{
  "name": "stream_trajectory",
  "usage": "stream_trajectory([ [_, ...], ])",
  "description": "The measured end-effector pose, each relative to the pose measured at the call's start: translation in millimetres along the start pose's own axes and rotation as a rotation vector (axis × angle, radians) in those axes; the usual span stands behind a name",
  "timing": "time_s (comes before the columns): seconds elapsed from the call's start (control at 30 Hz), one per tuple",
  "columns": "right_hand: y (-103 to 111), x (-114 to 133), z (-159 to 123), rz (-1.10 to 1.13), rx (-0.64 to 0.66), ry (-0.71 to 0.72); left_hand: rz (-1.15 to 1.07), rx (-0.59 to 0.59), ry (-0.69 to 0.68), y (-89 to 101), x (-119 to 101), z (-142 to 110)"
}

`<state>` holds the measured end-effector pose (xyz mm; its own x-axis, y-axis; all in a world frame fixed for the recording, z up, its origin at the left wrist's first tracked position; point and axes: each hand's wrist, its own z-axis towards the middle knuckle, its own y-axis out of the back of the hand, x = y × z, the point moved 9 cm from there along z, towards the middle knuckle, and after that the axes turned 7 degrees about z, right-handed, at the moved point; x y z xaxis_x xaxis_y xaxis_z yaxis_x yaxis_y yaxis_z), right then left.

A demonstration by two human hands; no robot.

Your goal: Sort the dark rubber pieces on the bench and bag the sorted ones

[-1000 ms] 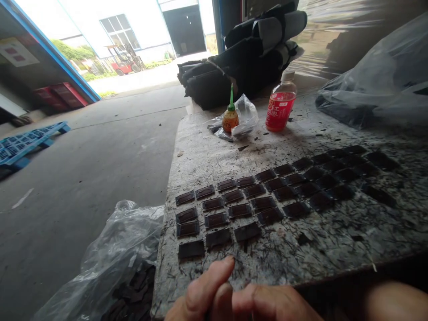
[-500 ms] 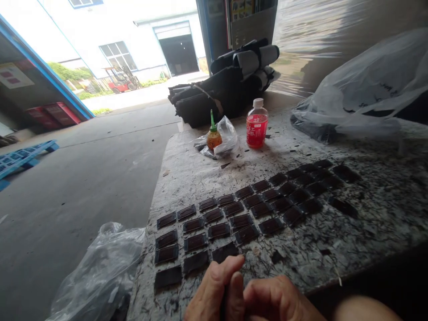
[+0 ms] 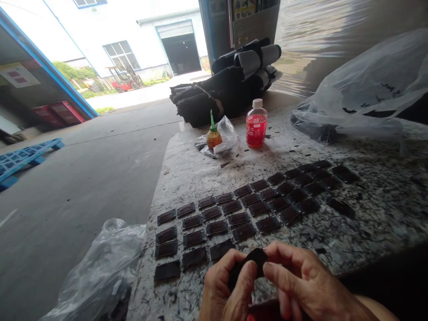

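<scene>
Between my two hands, above the table's front edge, is a small black flexible piece (image 3: 257,257). My left hand (image 3: 225,285) pinches it between thumb and fingers. The thumb and forefinger of my right hand (image 3: 301,278) grip its right end. Beyond my hands, several dark rectangular pieces (image 3: 239,218) lie in rough rows across the table (image 3: 187,178). Those in the back rows show a brownish face with dark ends; a few near ones, like the plain black piece (image 3: 167,271) at the left, look all black.
A squeeze bottle with a green nozzle (image 3: 214,138) stands in clear plastic, left of a bottle of red drink (image 3: 257,127). Black rolled sheets (image 3: 217,93) lie behind. Plastic bags sit at the right (image 3: 364,89) and lower left (image 3: 100,267). Black scraps litter the tabletop.
My hands have risen and moved slightly right, turning so that the black piece shows between them; before, it was mostly hidden. The rows of pieces look unchanged.
</scene>
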<state>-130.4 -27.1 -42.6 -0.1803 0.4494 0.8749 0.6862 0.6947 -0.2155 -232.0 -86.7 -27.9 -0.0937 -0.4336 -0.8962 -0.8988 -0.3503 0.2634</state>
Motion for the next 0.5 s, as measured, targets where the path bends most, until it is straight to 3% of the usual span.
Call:
stream_trajectory([
  [0.3,14.0,4.0,10.0,-0.004,-0.005,-0.074,0.125,0.207,-0.065,-5.0,-4.2,9.6],
  [0.5,17.8,1.4,15.5,0.009,-0.005,-0.133,0.188,0.208,-0.279,9.2,-10.1,15.4],
])
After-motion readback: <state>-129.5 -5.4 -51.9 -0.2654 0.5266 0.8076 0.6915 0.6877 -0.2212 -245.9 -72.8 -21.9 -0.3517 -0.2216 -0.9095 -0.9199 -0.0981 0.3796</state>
